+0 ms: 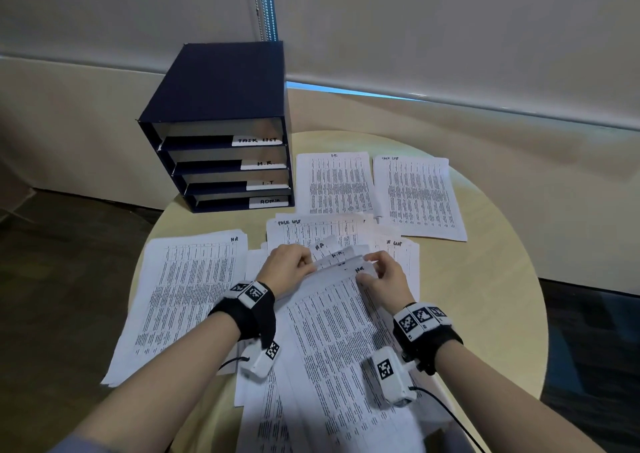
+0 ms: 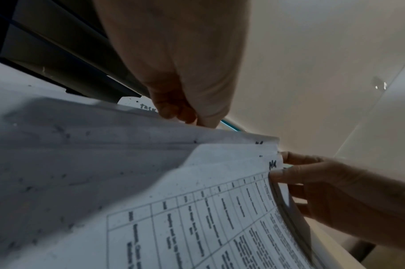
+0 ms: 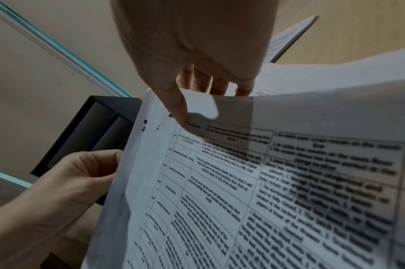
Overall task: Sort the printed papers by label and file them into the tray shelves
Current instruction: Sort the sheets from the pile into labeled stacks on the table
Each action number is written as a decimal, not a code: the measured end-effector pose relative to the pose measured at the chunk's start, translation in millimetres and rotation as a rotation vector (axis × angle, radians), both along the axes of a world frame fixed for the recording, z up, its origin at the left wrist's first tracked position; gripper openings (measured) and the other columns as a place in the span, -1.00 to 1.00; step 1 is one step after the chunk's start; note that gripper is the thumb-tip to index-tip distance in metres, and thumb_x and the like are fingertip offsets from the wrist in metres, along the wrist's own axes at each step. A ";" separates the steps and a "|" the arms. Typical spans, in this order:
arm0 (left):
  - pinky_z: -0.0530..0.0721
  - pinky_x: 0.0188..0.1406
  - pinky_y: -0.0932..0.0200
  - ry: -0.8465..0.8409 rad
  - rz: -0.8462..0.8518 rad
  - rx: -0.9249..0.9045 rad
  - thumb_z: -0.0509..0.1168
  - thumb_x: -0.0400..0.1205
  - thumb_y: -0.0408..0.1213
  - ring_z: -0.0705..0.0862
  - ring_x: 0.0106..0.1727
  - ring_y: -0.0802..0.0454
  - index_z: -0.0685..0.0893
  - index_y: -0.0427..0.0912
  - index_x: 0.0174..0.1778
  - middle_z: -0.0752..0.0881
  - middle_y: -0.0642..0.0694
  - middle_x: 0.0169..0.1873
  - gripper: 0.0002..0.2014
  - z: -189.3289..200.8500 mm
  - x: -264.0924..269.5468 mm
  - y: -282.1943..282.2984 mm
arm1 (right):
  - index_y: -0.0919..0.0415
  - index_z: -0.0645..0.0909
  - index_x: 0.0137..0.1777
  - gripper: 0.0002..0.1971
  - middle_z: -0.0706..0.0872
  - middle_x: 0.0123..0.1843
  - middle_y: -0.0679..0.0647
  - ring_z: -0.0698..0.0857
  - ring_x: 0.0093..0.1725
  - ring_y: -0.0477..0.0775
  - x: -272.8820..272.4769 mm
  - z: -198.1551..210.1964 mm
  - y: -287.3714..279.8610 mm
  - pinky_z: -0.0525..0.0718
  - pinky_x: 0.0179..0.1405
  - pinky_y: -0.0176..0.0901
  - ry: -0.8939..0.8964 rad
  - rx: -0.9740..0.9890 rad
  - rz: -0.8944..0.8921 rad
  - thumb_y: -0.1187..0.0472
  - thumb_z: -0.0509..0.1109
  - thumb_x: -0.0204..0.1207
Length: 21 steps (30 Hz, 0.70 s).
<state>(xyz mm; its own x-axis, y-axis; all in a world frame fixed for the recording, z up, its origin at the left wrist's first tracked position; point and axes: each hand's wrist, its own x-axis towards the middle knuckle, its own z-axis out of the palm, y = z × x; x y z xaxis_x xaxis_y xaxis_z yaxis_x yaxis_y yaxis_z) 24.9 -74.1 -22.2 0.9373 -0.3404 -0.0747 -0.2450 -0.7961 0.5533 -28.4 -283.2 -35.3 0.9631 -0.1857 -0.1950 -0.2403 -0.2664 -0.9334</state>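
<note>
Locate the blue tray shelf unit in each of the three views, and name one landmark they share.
Head: the blue tray shelf unit stands upper left of centre, at the far edge of the table.
Left wrist: its dark shelves fill the upper left corner, above the papers.
Right wrist: it sits left of centre, behind the left hand.
Shared landmark: the lifted HR sheet, gripped by both hands.

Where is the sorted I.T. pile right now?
In the head view, the I.T. pile lies flat on the round table, just right of the blue tray shelves and left of the Task List pile.
</note>
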 end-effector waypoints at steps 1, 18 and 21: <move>0.52 -0.31 0.14 -0.023 -0.003 0.025 0.41 0.59 -0.20 0.59 -0.30 0.01 0.59 -0.14 -0.38 0.64 -0.01 -0.40 -0.76 0.3 -0.3 1.2 | 0.13 0.56 -0.16 -0.81 0.67 -0.29 0.17 0.62 -0.32 0.09 0.5 0.6 0.7 0.65 -0.19 0.00 0.002 -0.009 0.020 0.41 0.45 0.38; 0.64 -0.02 0.23 -0.015 -0.100 -0.177 0.35 0.62 -0.34 0.70 -0.16 0.11 0.74 -0.16 -0.15 0.76 -0.01 -0.20 -0.93 27.0 -4.6 -14.1 | 0.09 0.64 -0.27 -0.82 0.60 0.27 0.04 0.54 0.25 0.04 2.1 12.4 -0.1 0.43 0.33 0.02 -0.018 0.056 0.039 0.40 0.51 0.32; 0.64 -0.15 0.24 -0.016 -0.162 -0.266 0.33 0.65 -0.28 0.68 -0.21 0.14 0.69 -0.16 -0.08 0.74 0.01 -0.22 -0.94 54.1 -7.3 -24.2 | 0.22 0.56 -0.20 -0.87 0.71 -0.12 0.10 0.67 -0.13 0.07 5.6 31.3 -5.7 0.64 -0.18 -0.12 -0.002 0.179 0.054 0.40 0.45 0.41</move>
<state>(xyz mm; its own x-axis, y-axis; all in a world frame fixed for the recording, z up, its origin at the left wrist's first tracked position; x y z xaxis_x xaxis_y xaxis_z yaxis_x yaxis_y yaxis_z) 17.6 -98.3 31.8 0.8694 -0.4915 0.0511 -0.3673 -0.5734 0.7323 -22.8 -288.9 -4.0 0.9711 -0.0962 -0.2186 -0.2285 -0.1085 -0.9675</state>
